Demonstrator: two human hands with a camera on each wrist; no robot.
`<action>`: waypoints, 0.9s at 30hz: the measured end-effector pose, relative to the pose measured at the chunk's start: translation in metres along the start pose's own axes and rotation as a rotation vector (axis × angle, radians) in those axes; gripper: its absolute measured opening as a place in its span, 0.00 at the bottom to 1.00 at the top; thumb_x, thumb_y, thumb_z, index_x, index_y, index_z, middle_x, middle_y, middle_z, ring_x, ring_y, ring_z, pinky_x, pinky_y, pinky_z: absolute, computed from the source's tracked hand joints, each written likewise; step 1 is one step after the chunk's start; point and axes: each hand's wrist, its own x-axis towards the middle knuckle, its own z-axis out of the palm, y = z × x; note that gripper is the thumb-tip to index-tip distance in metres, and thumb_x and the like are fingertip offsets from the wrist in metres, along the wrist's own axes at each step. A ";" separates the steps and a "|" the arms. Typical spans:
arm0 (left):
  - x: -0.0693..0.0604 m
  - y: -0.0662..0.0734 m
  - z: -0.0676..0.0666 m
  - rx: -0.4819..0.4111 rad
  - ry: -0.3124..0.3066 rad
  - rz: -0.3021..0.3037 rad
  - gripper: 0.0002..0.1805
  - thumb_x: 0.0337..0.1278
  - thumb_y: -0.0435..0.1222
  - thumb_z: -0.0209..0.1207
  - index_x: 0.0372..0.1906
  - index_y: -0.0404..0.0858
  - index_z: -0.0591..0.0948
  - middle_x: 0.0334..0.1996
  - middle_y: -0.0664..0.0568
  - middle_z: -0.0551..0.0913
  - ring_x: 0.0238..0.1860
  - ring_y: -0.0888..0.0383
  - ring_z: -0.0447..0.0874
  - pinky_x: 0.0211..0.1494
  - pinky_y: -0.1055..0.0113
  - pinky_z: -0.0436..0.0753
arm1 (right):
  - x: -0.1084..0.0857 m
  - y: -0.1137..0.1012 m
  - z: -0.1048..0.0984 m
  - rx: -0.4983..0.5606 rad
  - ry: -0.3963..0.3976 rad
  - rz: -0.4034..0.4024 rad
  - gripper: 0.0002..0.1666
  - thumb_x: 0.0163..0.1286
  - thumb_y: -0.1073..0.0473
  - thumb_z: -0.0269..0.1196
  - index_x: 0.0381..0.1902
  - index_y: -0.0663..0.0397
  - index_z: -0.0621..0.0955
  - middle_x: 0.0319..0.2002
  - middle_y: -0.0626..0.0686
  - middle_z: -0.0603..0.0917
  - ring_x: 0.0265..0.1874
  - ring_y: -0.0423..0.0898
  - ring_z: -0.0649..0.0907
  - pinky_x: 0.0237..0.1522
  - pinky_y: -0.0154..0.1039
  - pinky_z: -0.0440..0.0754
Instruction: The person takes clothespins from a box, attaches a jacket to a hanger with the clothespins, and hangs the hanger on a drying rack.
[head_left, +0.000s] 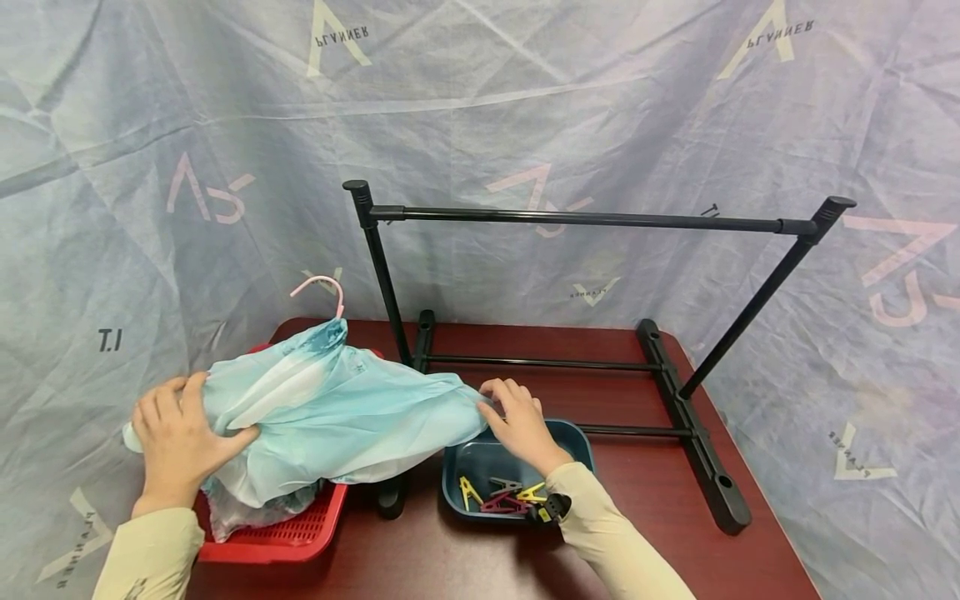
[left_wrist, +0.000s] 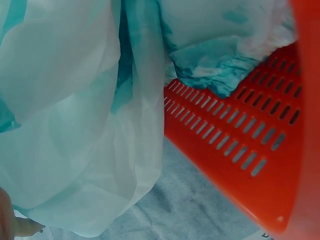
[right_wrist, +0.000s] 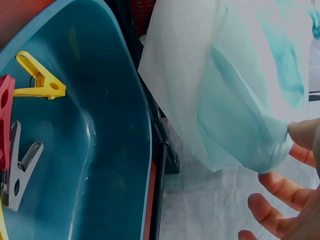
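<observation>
A pale blue and white garment (head_left: 352,400) of thin cloth is spread between both hands in the head view. A pink hanger (head_left: 330,287) shows only its hook, which sticks up from the gathered top; the rest is hidden inside the cloth. My left hand (head_left: 176,433) grips the garment's left side, thumb stretched across the front. At the opposite end, my right hand (head_left: 521,425) pinches the tip of the cloth between thumb and forefinger, the other fingers apart from it in the right wrist view. Under the garment's left part stands a red basket (head_left: 300,533) with more cloth (head_left: 258,508) in it.
Below my right hand, a dark blue tub (head_left: 450,475) holds several yellow, red and grey clothespins (right_wrist: 47,82). A black rack (head_left: 570,218) with a raised bar stands behind on the dark red table (head_left: 600,392). A grey printed sheet (head_left: 480,125) hangs behind it.
</observation>
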 end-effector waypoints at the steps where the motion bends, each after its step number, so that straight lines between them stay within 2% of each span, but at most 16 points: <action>1: 0.000 0.000 0.000 0.001 0.001 0.001 0.56 0.36 0.75 0.49 0.51 0.26 0.75 0.42 0.25 0.71 0.40 0.26 0.64 0.40 0.34 0.60 | 0.000 0.001 0.000 0.000 -0.004 0.004 0.14 0.75 0.53 0.58 0.56 0.46 0.76 0.42 0.48 0.76 0.40 0.48 0.72 0.41 0.46 0.61; 11: 0.000 0.000 0.001 0.010 0.019 0.005 0.56 0.36 0.75 0.48 0.51 0.26 0.75 0.41 0.25 0.72 0.40 0.26 0.65 0.38 0.34 0.60 | -0.003 0.007 -0.005 -0.005 -0.023 0.030 0.14 0.74 0.53 0.59 0.55 0.47 0.76 0.44 0.49 0.77 0.42 0.49 0.74 0.41 0.47 0.63; 20: 0.001 0.001 0.001 0.006 0.003 0.003 0.56 0.35 0.74 0.50 0.51 0.25 0.75 0.42 0.24 0.71 0.40 0.26 0.65 0.39 0.35 0.60 | -0.006 0.011 -0.009 -0.024 -0.030 0.036 0.14 0.73 0.53 0.60 0.54 0.46 0.76 0.43 0.49 0.77 0.44 0.50 0.75 0.42 0.48 0.65; 27: 0.000 0.001 0.000 0.004 0.005 0.008 0.56 0.37 0.74 0.49 0.51 0.25 0.74 0.41 0.25 0.71 0.40 0.26 0.64 0.39 0.34 0.60 | -0.010 0.016 -0.010 -0.010 -0.039 0.048 0.15 0.73 0.54 0.60 0.54 0.49 0.76 0.44 0.53 0.78 0.46 0.53 0.76 0.42 0.50 0.65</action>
